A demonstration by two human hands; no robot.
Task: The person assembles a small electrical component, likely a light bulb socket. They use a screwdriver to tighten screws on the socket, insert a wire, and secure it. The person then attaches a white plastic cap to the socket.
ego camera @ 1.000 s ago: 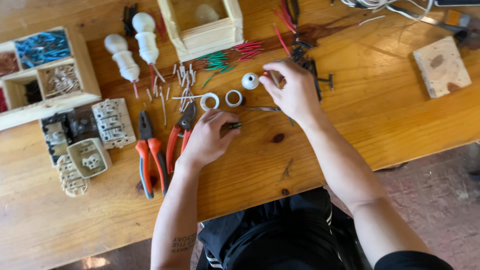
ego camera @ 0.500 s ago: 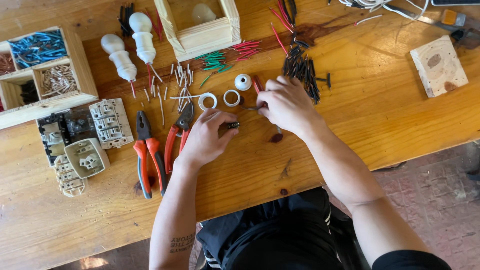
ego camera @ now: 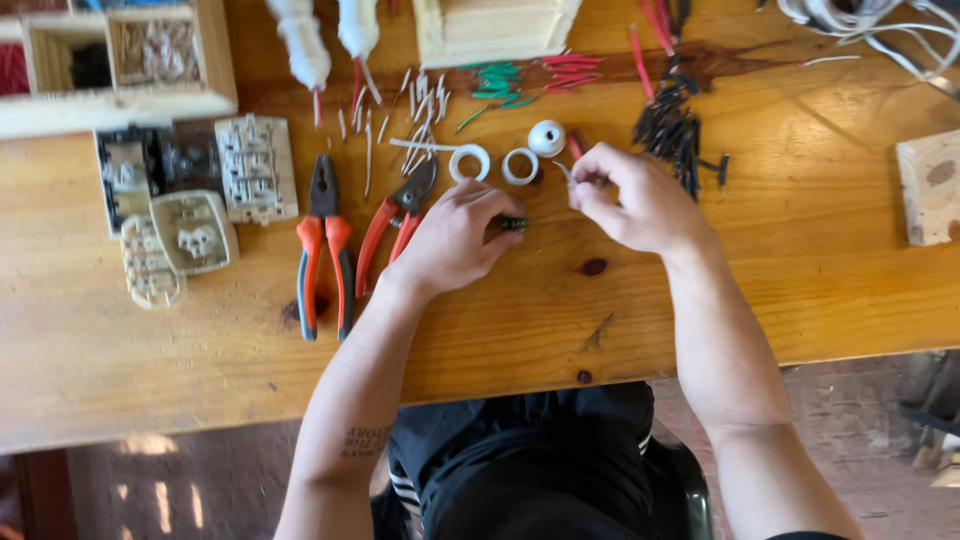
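Observation:
My left hand (ego camera: 455,235) rests on the wooden table (ego camera: 780,270), its fingertips pinched on a small dark cylindrical part (ego camera: 513,224). My right hand (ego camera: 630,195) hovers just right of it, fingers curled around a thin light piece of wire (ego camera: 563,172). Directly beyond the hands lie two white rings (ego camera: 469,161) and a white round cap (ego camera: 546,137). Red-handled cutters (ego camera: 395,215) lie partly under my left hand.
Orange-handled pliers (ego camera: 322,240) and several socket modules (ego camera: 180,205) lie to the left. A wooden compartment box (ego camera: 120,65) sits at the far left. Cut wire pieces: white (ego camera: 415,105), green (ego camera: 495,80), red (ego camera: 570,65), black (ego camera: 670,125). A wood block (ego camera: 930,185) is at right.
My right hand has drawn back from the white cap toward my left hand, and it now pinches a thin wire piece. The left hand has stayed put. The camera has moved closer.

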